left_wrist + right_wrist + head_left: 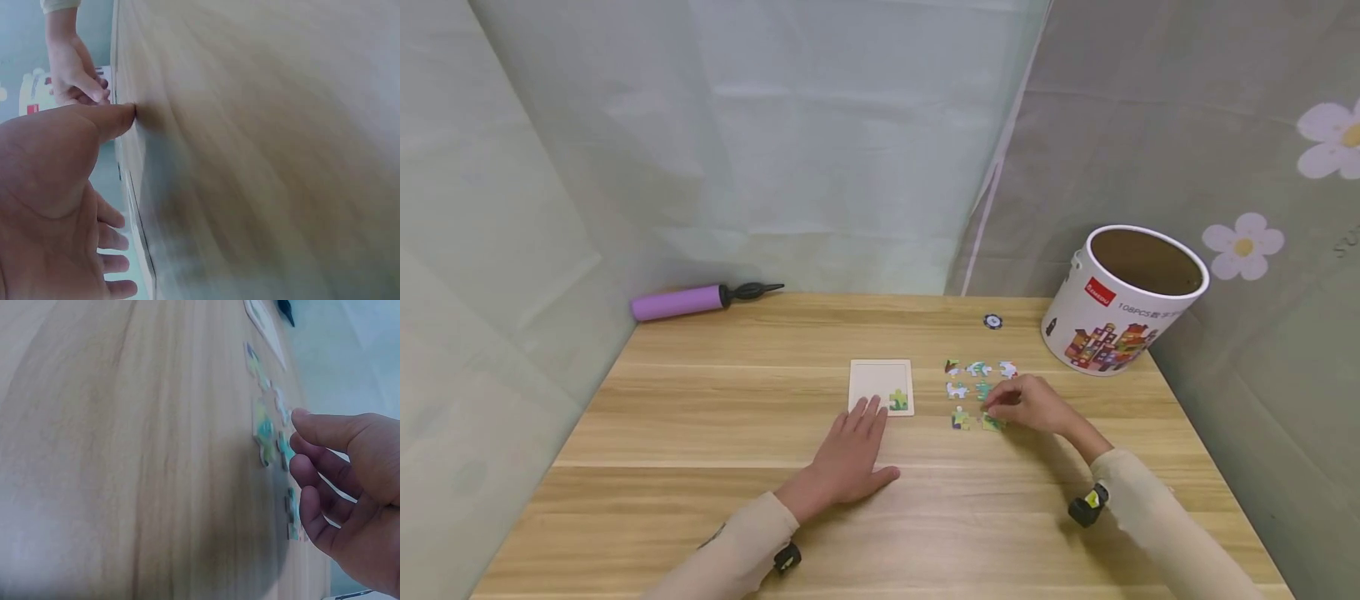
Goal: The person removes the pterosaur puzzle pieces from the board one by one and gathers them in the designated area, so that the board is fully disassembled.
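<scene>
A square pale puzzle board point(880, 379) with a raised border lies on the wooden table. One green jigsaw piece point(898, 399) sits in its lower right corner. My left hand point(852, 454) is laid out flat with straight fingers, the fingertips at the board's near edge. To the right of the board, several loose puzzle pieces point(957, 390) are spread in rows. Over their right side hovers my right hand point(1030, 404), fingers loosely bent above a green piece point(263, 431). In the right wrist view, nothing shows between the thumb and the bent fingers.
A white bucket point(1078, 308) with printed building blocks stands at the back right. Near it lies a dark round chip point(992, 321). A purple hand pump point(681, 302) with a black nozzle rests along the back left edge. Fabric curtains point(865, 167) surround the table.
</scene>
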Available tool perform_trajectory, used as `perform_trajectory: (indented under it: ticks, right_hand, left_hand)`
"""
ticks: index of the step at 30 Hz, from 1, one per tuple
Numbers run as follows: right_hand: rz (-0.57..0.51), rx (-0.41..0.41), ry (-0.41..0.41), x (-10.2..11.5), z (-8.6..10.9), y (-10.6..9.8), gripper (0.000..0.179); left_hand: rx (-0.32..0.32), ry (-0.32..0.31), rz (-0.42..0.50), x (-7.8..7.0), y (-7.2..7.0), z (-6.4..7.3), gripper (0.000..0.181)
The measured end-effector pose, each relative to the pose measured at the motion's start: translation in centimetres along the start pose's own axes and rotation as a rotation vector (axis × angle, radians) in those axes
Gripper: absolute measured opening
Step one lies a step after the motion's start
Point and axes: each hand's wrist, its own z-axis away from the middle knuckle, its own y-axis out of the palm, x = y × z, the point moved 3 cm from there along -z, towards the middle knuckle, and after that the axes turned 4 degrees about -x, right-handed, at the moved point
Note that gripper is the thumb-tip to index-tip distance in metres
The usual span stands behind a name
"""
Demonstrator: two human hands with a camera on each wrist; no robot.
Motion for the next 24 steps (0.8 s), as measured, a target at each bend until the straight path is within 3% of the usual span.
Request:
perform_trajectory:
  ticks: [12,17,24]
  right_hand:
    - [0.010,-0.012,-0.066,2.3,-2.6,0.7,0.007]
    - [-0.012,0.019,-0.122,3.7,-4.4,1.9,0.010]
    - [0.000,0.066,-0.135,5.4,-6.8,4.1,0.013]
  left_hand:
    - [0.045,0.009,0.030,1.6,0.5,0.4,0.093]
    - [0.085,0.026,0.058,2.2,0.2,0.4,0.095]
    - [0.095,0.053,0.086,2.4,-0.2,0.4,0.097]
